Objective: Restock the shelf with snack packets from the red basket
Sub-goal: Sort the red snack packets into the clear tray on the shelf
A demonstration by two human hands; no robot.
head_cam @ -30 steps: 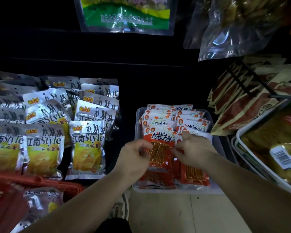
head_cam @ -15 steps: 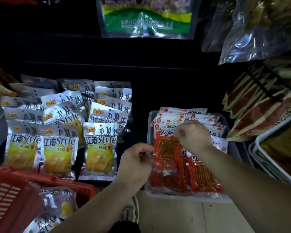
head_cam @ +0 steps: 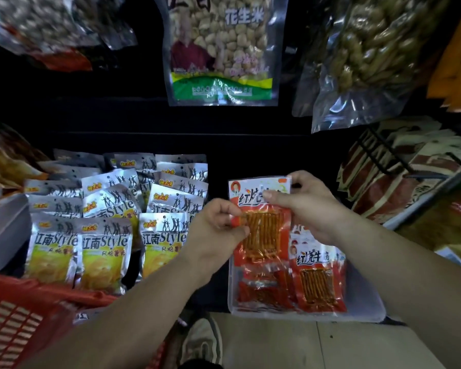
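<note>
Gripping one red packet (head_cam: 264,235) above the clear shelf tray (head_cam: 367,312), both hands (head_cam: 213,235) (head_cam: 312,206)

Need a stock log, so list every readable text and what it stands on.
"花生米": peanut bag.
"江南Style", "风格薯片": silver packets.
"红烧牛筋": tray packet.
"红烧": held packet; the rest is behind the right hand.
Peanut bag's green-band print and the silver packets' yellow logos: too blurred.
</note>
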